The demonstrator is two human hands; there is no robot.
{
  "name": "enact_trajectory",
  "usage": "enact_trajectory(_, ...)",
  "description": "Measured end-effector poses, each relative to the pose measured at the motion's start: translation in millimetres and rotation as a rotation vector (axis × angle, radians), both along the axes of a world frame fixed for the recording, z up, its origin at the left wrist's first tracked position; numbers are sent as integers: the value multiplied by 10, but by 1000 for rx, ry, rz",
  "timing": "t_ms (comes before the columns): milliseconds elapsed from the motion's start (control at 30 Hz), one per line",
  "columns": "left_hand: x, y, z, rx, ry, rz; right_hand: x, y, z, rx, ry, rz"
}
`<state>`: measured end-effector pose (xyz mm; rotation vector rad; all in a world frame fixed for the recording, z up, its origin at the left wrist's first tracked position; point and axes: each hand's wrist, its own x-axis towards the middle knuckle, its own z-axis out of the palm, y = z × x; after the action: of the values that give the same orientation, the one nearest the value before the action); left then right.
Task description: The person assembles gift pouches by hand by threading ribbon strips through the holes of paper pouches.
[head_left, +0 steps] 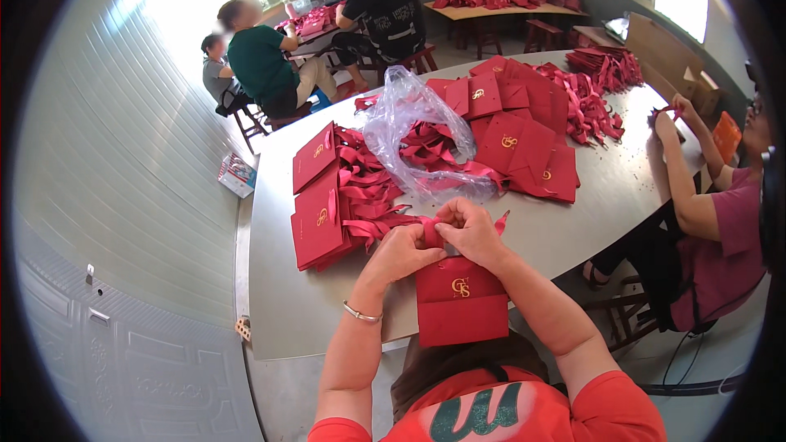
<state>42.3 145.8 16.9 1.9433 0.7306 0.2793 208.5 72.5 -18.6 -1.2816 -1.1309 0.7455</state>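
A red paper gift bag with a gold emblem hangs over the near table edge, in front of my body. Above its top, both hands pinch a pinkish-red ribbon that is looped there. My left hand, with a silver bangle on the wrist, closes on the ribbon's left side. My right hand grips it from the right, thumb and forefinger together. A loose ribbon end sticks out beyond my right hand. Whether the ribbon is knotted is hidden by my fingers.
Stacked red bags with ribbons lie left of my hands. Clear plastic wrap and more bag piles cover the table's middle. At right, a seated person handles a small dark-red item. Several people sit at a far table.
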Motion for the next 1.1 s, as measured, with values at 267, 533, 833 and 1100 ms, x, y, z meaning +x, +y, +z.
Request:
enact_trajectory(267,-17,24,-65,-16,-118,-100,48,13,53,69,197,47)
enact_trajectory(533,3,29,-86,-158,-156,-152,115,31,58,33,233,50)
enact_trajectory(833,-3,60,-162,-175,-159,-197,169,17,63,-32,252,185)
enact_trajectory(1100,18,-27,-47,-268,-265,-126,146,2,110,19,275,154)
